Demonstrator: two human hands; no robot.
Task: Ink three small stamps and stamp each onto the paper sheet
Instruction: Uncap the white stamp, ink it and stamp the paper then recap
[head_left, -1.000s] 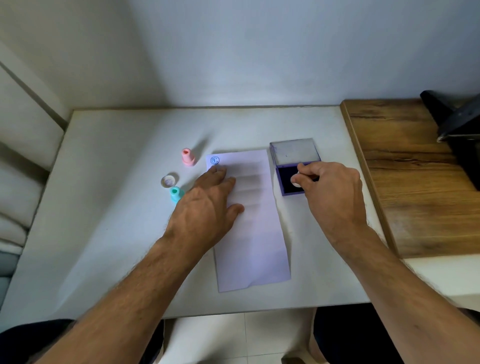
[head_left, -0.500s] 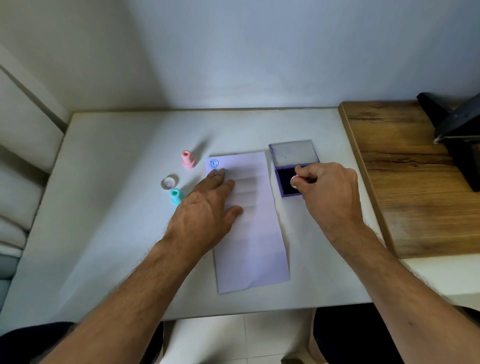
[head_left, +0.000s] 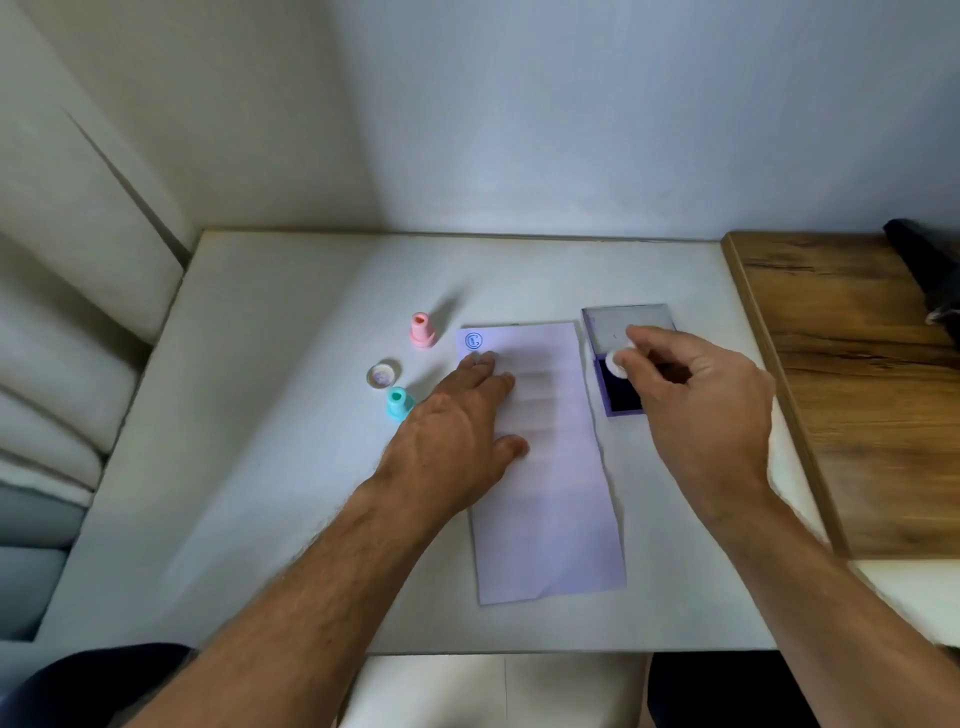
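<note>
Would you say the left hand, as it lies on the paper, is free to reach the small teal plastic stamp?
Probably yes: the left hand rests flat on the lilac paper sheet, holding nothing, and the teal stamp stands right beside it, unobstructed.

white table, paper sheet, ink pad, stamps

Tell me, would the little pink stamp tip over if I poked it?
Probably, with a top poke: the small pink plastic stamp stands upright, taller than wide. Its flared base likely steadies it against gentle nudges. It looks light, so it may just slide on the smooth white table.
</note>
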